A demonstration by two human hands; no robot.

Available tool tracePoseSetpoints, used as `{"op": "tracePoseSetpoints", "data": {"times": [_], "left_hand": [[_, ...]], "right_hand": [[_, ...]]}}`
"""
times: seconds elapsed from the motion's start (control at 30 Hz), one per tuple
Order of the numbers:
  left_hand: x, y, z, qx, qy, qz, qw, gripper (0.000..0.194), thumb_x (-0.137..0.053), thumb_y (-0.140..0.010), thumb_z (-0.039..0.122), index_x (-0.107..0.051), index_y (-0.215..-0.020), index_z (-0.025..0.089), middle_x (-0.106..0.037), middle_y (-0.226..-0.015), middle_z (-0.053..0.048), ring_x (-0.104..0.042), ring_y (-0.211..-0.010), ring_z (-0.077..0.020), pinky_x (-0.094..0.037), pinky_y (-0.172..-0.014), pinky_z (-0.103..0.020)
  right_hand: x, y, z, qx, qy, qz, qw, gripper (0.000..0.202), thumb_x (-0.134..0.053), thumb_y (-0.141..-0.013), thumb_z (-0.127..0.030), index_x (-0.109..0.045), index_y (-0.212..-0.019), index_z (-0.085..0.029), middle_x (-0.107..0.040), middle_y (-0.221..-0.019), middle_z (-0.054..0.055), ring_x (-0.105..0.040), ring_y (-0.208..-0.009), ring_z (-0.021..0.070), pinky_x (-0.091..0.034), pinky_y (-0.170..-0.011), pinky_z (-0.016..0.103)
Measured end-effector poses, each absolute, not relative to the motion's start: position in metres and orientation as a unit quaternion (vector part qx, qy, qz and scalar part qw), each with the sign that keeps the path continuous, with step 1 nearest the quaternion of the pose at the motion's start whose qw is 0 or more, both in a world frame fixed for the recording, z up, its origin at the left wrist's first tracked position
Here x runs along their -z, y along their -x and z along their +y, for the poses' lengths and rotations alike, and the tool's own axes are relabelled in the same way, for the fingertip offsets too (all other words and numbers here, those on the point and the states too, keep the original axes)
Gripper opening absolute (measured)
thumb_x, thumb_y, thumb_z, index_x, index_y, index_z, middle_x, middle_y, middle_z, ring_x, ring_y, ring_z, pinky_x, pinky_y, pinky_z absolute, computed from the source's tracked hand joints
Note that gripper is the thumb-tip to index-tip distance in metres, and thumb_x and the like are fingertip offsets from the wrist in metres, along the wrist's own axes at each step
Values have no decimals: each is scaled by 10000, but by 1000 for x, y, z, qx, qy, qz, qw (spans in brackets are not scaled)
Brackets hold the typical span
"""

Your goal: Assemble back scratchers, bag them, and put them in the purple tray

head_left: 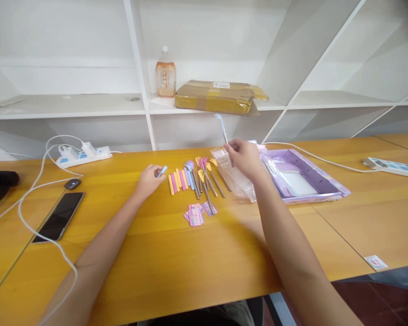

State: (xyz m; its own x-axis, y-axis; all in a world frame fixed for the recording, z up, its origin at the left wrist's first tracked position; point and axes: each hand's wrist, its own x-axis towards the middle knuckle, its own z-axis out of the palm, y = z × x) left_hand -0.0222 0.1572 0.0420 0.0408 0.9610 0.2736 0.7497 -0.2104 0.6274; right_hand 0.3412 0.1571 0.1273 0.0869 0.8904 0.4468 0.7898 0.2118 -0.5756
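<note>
Between the fingers of my left hand [149, 181] is a short light-blue handle [162, 171]. My right hand [244, 156], raised above the table, grips a back scratcher [223, 129] by its metal rod, its light-blue claw head pointing up. Between my hands lies a row of yellow, pink and blue handles [178, 180]. Just right of that row are several back scratchers [209, 181] with metal rods and yellow, pink, purple or blue claw heads. Small pink and purple cards [195, 215] lie in front of them, one rod end resting over a card.
A purple box [318, 179] and clear plastic bags [240, 183] are at the right. On the left are a phone [59, 217], a mouse [72, 184], a power strip [85, 156] and loose white cables. A bottle [165, 74] and taped carton [214, 97] stand on the shelf behind.
</note>
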Motion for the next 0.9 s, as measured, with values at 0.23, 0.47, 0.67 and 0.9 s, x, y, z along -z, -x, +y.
{"op": "tracePoseSetpoints", "data": {"times": [0.23, 0.47, 0.67, 0.9], "left_hand": [[-101, 5, 127, -362, -762, 512, 164, 202, -627, -961, 386, -734, -931, 218, -674, -961, -41, -640, -823, -176, -534, -799, -337], [-121, -6, 104, -365, -813, 430, 140, 209, -605, -1020, 393, -740, -1005, 235, -704, -949, -31, -638, -838, -162, -530, -793, -314], [-131, -9, 93, -373, -827, 393, 151, 173, -602, -1032, 359, -726, -1046, 239, -700, -986, -37, -640, -855, -159, -539, -814, -311], [-136, -9, 90, -383, -835, 371, 134, 133, -608, -1023, 326, -702, -1023, 233, -679, -947, -32, -623, -838, -158, -538, -809, -313]], "right_hand": [[-146, -324, 143, -313, 440, -596, 594, 308, -739, -891, -528, -633, -897, -239, -482, -645, -52, -332, -493, 102, -260, -478, 258], [-168, -299, 112, -411, 352, -592, 598, 382, -773, -870, -621, -706, -953, -254, -536, -696, -27, -349, -490, 95, -238, -443, 274], [-171, -285, 98, -440, 313, -614, 576, 357, -762, -901, -598, -728, -943, -245, -556, -690, -26, -385, -481, 94, -284, -456, 288], [-166, -277, 98, -439, 315, -622, 567, 356, -758, -905, -603, -735, -944, -250, -557, -689, -27, -412, -500, 102, -321, -463, 290]]}}
